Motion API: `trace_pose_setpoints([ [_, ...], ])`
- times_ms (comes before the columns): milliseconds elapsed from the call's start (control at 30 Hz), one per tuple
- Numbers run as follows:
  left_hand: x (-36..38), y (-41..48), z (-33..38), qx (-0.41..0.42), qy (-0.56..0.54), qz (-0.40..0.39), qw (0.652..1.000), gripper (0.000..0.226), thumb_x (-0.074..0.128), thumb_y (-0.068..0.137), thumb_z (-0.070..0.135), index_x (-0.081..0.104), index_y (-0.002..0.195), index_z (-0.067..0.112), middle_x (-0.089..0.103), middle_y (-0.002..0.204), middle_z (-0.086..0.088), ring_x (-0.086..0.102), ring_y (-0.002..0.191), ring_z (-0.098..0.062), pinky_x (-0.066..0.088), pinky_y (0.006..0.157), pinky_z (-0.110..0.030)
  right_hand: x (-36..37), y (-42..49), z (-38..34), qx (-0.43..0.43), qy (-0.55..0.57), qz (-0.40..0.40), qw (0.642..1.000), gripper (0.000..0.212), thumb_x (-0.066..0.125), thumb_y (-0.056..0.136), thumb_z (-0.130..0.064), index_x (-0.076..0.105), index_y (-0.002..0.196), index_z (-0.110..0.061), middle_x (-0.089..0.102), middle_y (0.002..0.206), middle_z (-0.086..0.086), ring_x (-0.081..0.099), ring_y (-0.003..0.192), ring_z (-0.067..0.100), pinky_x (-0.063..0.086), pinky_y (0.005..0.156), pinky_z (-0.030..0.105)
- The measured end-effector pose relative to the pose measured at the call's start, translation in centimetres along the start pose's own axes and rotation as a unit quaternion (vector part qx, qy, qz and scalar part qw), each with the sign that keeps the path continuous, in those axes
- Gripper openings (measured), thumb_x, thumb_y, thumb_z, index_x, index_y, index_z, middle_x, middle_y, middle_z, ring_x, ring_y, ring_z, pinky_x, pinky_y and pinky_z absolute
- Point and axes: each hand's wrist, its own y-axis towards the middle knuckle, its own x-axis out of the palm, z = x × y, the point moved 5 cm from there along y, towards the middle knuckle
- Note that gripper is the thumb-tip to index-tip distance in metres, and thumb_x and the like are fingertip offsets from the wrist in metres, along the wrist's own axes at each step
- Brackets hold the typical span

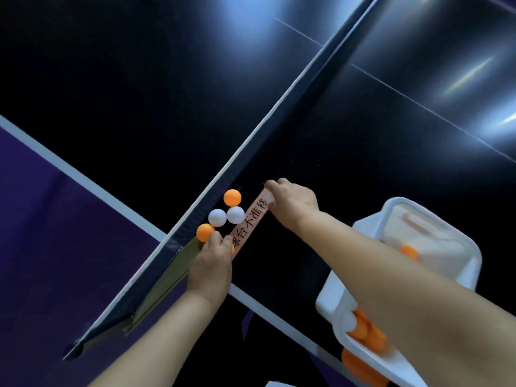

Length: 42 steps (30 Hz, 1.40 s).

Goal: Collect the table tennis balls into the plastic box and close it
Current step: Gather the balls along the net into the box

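Note:
Two orange balls point(232, 197) point(205, 232) and two white balls point(217, 217) point(236, 214) lie bunched against the foot of the net. My left hand point(212, 261) is curled beside the nearer orange ball, fingertips touching it; a sliver of another orange ball point(233, 248) shows under its palm. Farther along the net, my right hand point(291, 202) grips a white ball point(268, 195). The white plastic box point(339, 300) stands at the right table edge, holding several orange balls point(365, 333). Its lid point(472, 263) is open, and my right forearm crosses over it.
The dark net point(279, 107) with a white top band runs diagonally across the black table, with its clamp point(156, 289) near my left wrist. A pink strip with black characters point(248, 227) lies flat between my hands. Purple floor point(55, 247) shows at the left.

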Motion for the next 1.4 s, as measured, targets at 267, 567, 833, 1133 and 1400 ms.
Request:
trace_pose_setpoints([
  [267,-2.6,0.2,3.9,-0.043,-0.120,-0.047,0.991,0.040,0.074,0.077,0.035,0.060,0.111,0.016,0.052,0.107,-0.004,0.057,0.081,-0.022,0.044,0.054,-0.029,-6.2,-15.3,7.0,0.012,0.226,0.399,0.889,0.044,0.057,0.086,-0.040,0.053,0.123,-0.015,0.055,0.118,0.003,0.056,0.095,0.012,0.047,0.070,0.023],
  [567,-7.9,-0.2,18.6,0.142,-0.255,0.002,0.957,0.045,0.065,0.082,0.042,0.054,0.122,0.024,0.052,0.111,0.010,0.054,0.083,-0.008,0.043,0.065,-0.022,-1.8,-25.7,15.3,0.169,0.302,0.416,0.841,0.059,0.042,0.081,-0.039,0.036,0.135,-0.015,0.033,0.133,0.007,0.032,0.114,0.000,0.036,0.090,0.016],
  [833,-6.4,-2.6,21.8,0.218,-0.253,-0.033,0.942,0.051,0.056,0.084,0.053,0.052,0.126,0.026,0.056,0.121,0.013,0.061,0.085,-0.007,0.051,0.068,-0.024,-1.2,-26.8,16.7,0.181,0.343,0.411,0.825,0.048,0.044,0.080,-0.039,0.034,0.125,-0.025,0.042,0.127,0.003,0.043,0.116,0.014,0.042,0.097,0.036],
  [1133,-6.1,-1.9,16.2,0.131,-0.266,0.040,0.954,0.029,0.066,0.084,0.021,0.062,0.112,0.015,0.059,0.103,0.005,0.044,0.055,-0.002,0.036,0.050,-0.009,-3.1,-23.4,14.5,0.134,0.355,0.400,0.834,0.043,0.050,0.083,-0.028,0.043,0.125,-0.020,0.042,0.122,-0.009,0.044,0.119,0.012,0.040,0.101,0.033],
  [1400,-4.1,-2.2,3.9,-0.099,-0.232,0.067,0.965,0.025,0.062,0.084,0.006,0.062,0.109,0.009,0.057,0.109,-0.002,0.046,0.103,-0.020,0.047,0.082,-0.032,-4.4,-15.7,5.9,-0.021,0.324,0.330,0.886,0.030,0.059,0.083,-0.012,0.059,0.113,-0.013,0.051,0.117,-0.001,0.049,0.113,0.014,0.045,0.097,0.035],
])
